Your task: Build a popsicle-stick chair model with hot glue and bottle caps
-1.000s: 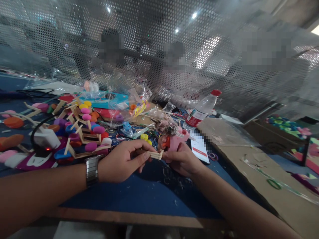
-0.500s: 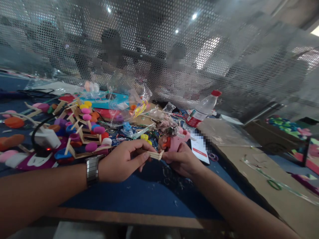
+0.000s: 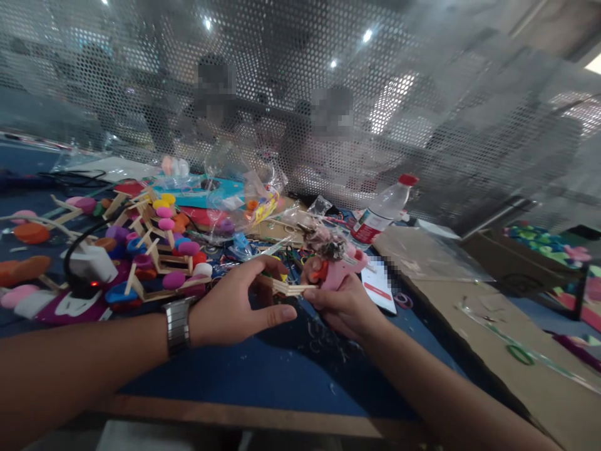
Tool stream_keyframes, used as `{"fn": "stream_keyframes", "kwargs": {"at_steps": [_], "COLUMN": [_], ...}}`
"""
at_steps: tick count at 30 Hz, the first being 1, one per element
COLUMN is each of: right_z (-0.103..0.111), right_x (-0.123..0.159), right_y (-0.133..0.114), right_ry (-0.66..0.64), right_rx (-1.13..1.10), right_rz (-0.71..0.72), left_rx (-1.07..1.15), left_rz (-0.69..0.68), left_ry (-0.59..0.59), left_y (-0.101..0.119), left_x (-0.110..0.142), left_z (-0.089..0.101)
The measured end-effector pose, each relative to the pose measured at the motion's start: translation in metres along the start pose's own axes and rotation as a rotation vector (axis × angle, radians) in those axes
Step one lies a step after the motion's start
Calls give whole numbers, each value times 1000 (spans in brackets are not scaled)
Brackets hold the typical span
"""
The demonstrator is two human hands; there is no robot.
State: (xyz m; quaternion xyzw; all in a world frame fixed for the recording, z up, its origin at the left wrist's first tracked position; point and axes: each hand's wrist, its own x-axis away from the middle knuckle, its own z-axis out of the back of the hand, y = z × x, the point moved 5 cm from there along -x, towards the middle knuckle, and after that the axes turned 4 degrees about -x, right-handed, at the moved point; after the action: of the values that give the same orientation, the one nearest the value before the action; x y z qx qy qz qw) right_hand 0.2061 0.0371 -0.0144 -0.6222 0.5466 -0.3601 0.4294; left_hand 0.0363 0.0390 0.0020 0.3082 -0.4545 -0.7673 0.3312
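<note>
Down at the near edge our two forearms come in, both cut off by the bottom of the view, the left one wearing one metal watch (image 3: pixel 177 326) at the wrist; just past that, our left hand (image 3: pixel 235 307) is loosened, thumb stretched out flat below and fingers curved above, and we cannot quite tell whether its fingertips touch the small bundle of wooden sticks (image 3: pixel 286 287) or sit just beside it; the bundle is over the blue mat (image 3: pixel 263 369), between our two hands, and how many sticks are in it is too blurred to count; our right hand (image 3: pixel 345 307) is closed, thumb pinching the bundle's right end, while its fingers wrap a pink tool (image 3: pixel 340 272) with an orange part, mostly hidden by the hand; beyond, to the left, a heap of coloured caps and stick frames (image 3: pixel 154 250), too many and too tangled to number, with one white charger (image 3: pixel 91 263) beside it; further right one plastic bottle (image 3: pixel 382 210), red cap, lying tilted; farthest, a perforated screen (image 3: pixel 300 94) with two blurred people behind it
</note>
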Motion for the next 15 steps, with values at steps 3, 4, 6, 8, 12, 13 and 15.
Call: {"fn": "stream_keyframes", "kwargs": {"at_steps": [3, 4, 6, 8, 12, 13, 15], "right_z": [1, 2, 3, 4, 5, 6, 8], "right_x": [0, 0, 0, -1, 0, 0, 0], "right_y": [1, 1, 2, 1, -1, -1, -1], "right_ry": [3, 6, 8, 4, 21, 28, 30], "right_rx": [45, 61, 82, 92, 147, 163, 183], "right_rz": [16, 20, 31, 50, 75, 78, 84], "left_rx": [-24, -22, -19, -44, -146, -164, -178], "left_rz": [44, 51, 58, 70, 109, 115, 132], "left_ry": [31, 44, 80, 127, 178, 175, 156], "left_y": [-2, -3, -5, -6, -7, -6, -7], "left_x": [0, 0, 0, 0, 0, 0, 0], "left_z": [1, 1, 2, 4, 7, 7, 6]}}
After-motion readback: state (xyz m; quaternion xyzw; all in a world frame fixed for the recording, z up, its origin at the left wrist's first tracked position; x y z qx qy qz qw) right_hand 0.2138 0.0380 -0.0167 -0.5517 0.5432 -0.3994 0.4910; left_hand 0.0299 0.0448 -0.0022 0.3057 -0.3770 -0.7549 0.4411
